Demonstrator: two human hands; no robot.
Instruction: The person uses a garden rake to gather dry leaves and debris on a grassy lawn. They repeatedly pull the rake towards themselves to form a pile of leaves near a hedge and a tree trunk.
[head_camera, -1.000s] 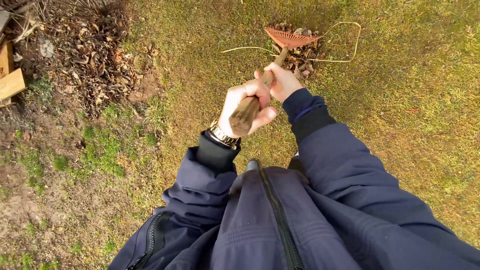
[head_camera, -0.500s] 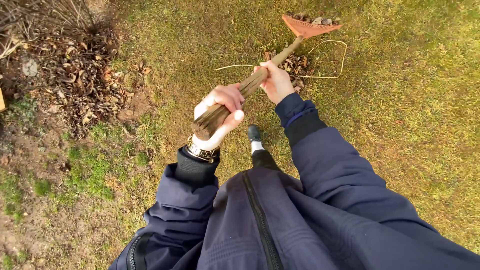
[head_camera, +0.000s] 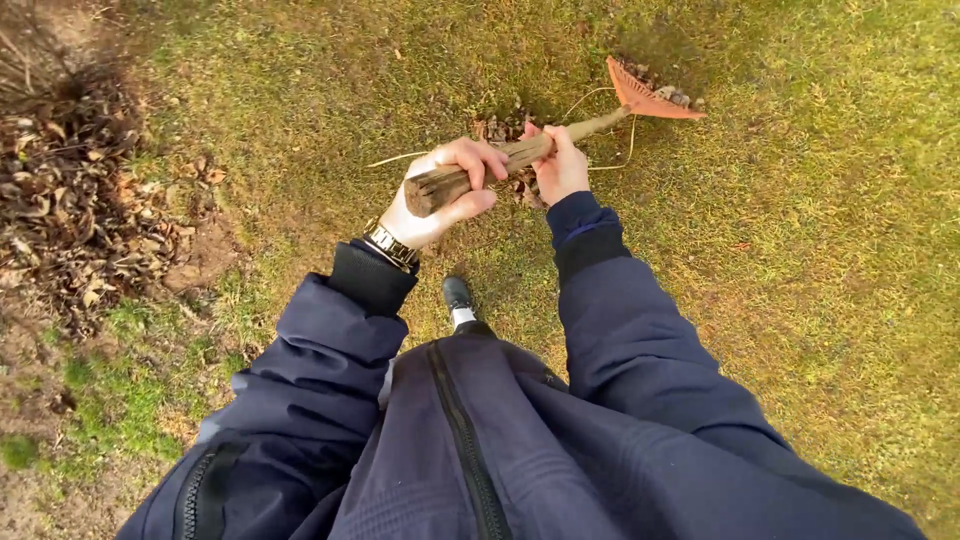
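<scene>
Over the grass (head_camera: 800, 260), the left hand (head_camera: 440, 195) wraps fully around the butt of the rake handle (head_camera: 520, 155); the right hand (head_camera: 560, 168) clasps it just beyond; the handle runs up and right to the orange rake head (head_camera: 645, 95), resting among dry leaves (head_camera: 500, 130); a thin twig (head_camera: 400, 158) underneath could snag the teeth, probably jerking the handle.
</scene>
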